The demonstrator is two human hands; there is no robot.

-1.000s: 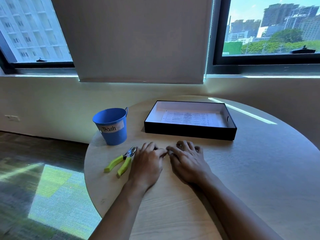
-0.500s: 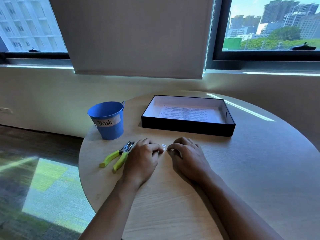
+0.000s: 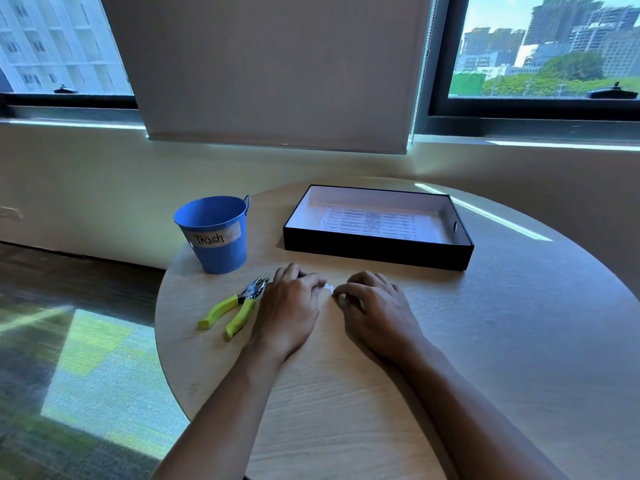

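— Fingertips that touched a second ago now stand slightly apart, and tiny white paper bits (image 3: 329,288) show in the gap.
— How do the fingers lie?
— The left hand (image 3: 289,306) and the right hand (image 3: 375,306) rest knuckles-up on the table (image 3: 519,341). Their fingers are curled and bunched together, tips aimed at the bits. I cannot tell whether either hand pinches one; they are too small.
— So what is the step?
— Herding the scraps into one heap, I'd judge, to carry them to the bin.
— What could go wrong?
— The bits are light. A quick sweep could scatter them, and some may cling to skin or slip under a palm unnoticed. The left hand also lies just beside the green-handled hole punch (image 3: 239,306), so a sideways nudge could push it toward the table's edge.
— And farther back?
— The blue bucket (image 3: 214,237) marked "Trash" stands near the rim, so a clumsy reach could tip it or drop scraps on the floor. Behind the hands is the black box (image 3: 377,254) with a printed sheet (image 3: 374,221) inside. Bits flicked forward would lodge against its wall.
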